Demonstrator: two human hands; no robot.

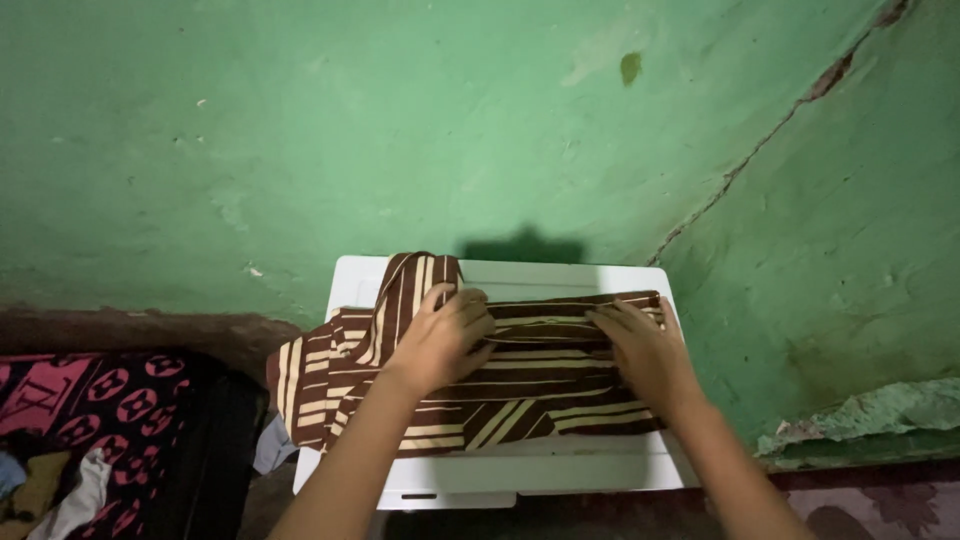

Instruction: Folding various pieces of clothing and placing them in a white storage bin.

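1. Patterned cloth (110, 400), far left: dark with pink and red printing, lying low beside the tabletop, with a heap of mixed clothes (50, 490) on its near corner.
2. Striped garment (500, 385), brown with cream bands: spread on the white tabletop (560, 470). Its left part hangs over the tabletop's left edge; one section is turned up toward the wall.
3. My left hand (440, 340): palm down on the garment, left of centre, fingers (470, 305) curled over a fold along the upper edge and pinching it.
4. My right hand (650, 355): palm down on the garment's right part, fingers (610, 320) bent onto the same fold and gripping it. The two hands sit near each other, apart.
5. Green wall (480, 120): behind the tabletop, cracked on the right, paint flaking at lower right.
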